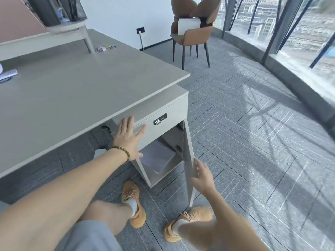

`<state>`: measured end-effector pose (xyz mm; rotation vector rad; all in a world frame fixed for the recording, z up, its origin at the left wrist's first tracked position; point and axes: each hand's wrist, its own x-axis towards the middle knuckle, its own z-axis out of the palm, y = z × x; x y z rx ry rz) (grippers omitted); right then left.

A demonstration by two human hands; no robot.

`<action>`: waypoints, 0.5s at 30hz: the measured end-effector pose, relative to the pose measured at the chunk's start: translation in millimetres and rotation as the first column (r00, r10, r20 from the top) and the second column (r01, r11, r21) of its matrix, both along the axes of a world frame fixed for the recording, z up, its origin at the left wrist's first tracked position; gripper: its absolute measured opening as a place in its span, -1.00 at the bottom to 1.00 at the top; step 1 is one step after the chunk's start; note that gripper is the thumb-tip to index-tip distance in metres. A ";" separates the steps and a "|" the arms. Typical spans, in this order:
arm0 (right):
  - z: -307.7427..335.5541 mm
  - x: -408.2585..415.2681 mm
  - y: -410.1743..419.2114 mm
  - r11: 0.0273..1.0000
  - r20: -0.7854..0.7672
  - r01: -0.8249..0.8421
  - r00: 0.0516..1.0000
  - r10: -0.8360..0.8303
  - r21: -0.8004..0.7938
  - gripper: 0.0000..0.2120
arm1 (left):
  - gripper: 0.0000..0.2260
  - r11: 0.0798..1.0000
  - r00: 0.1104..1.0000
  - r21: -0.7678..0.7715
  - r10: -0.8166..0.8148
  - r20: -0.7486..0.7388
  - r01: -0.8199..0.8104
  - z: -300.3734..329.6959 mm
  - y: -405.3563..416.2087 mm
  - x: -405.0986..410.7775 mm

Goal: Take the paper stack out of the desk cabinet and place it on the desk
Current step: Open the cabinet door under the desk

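Observation:
The grey desk cabinet (pixel 181 98) hangs under the desk's right end, and its door (pixel 188 160) stands swung open toward me. Inside the lower compartment lies a white paper stack (pixel 155 158), flat on the cabinet floor. My left hand (pixel 128 138) rests flat with fingers spread on the locked drawer front (pixel 168 131) above the opening. My right hand (pixel 203 174) touches the open door's outer edge, fingers loosely spread and holding nothing. The grey desk top (pixel 72 91) stretches to the left.
A combination lock (pixel 160 119) sits on the drawer front. A brown chair (pixel 192 31) holding a white box stands at the back. Small colourful items (pixel 106 47) and papers (pixel 8 73) lie on the desk. My orange shoes (pixel 134 201) are below the cabinet; glass windows run along the right.

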<state>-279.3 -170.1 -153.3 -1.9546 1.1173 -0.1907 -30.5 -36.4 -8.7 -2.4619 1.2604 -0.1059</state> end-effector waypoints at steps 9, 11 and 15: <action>18.8 -14.5 -56.3 0.990 -0.360 -0.004 0.932 -0.048 -0.142 -0.65 | 0.06 0.997 0.999 -0.076 0.008 0.032 -0.006 -10.6 -3.9 -0.2; 19.6 -7.6 -62.1 0.983 -0.387 -0.014 0.920 -0.057 -0.181 -0.59 | 0.06 0.996 0.999 -0.090 0.013 0.032 -0.010 -12.3 -4.1 -1.1; 15.0 0.1 -71.0 0.966 -0.423 -0.044 0.903 -0.071 -0.256 -0.23 | -0.06 0.989 0.999 -0.144 0.018 0.036 -0.013 -16.6 -3.5 -1.6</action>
